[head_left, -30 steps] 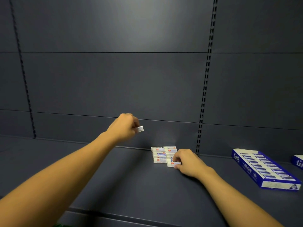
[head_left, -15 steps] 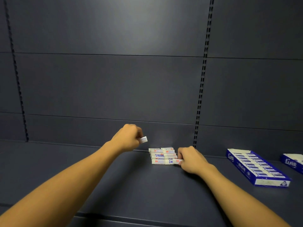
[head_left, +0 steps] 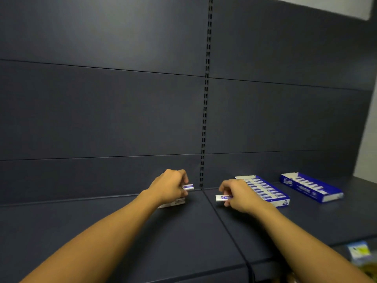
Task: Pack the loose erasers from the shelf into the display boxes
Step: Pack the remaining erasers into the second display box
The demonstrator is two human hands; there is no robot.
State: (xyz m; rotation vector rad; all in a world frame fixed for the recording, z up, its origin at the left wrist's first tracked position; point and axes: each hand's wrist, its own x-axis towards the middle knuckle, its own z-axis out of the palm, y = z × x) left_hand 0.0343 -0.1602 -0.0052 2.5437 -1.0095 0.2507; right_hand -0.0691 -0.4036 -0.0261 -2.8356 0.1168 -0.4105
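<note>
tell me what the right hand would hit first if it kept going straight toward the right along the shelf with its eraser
Probably the nearer blue-and-white cardboard display box. The right hand, pinching a white eraser with a blue sleeve, already overlaps that box's left end in the head view. Depth is unclear, so it may pass just in front.

Bare shelf (head_left: 234, 219) lies between the eraser pile (head_left: 172, 202) and display box (head_left: 267, 190).

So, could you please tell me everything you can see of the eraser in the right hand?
The eraser is a small white block in a sleeve with blue print, too blurred to read. It lies roughly level, its white end pointing left. The right hand pinches its right end, hiding that part. It seems held just above the dark shelf, in front of the nearer display box, touching neither.
</note>
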